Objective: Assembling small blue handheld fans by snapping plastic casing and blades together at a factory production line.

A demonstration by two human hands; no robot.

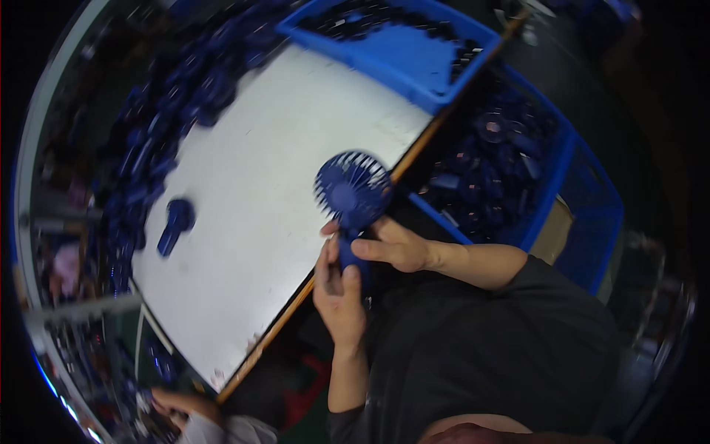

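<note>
Handheld fan, navy blue, is held head-up toward 12 o'clock by the wooden edge of a white table. The left hand, at 6 o'clock from its head, curls fingers around the handle; the right hand, at 5, grasps it with the thumb laid across, presumably to steady the slim grip while leaving the head uncovered. Its round guard has radial slots about a plain hub; finer detail is blurred. A blue crate of blue parts, between 2 and 3 o'clock, and a blue tray of black pieces, nearly at 1, seem placed for easy reach. Toward 9 lies a lone blue handled part; dark-blue parts heap at 10; a co-worker's hand shows at 7.
</note>
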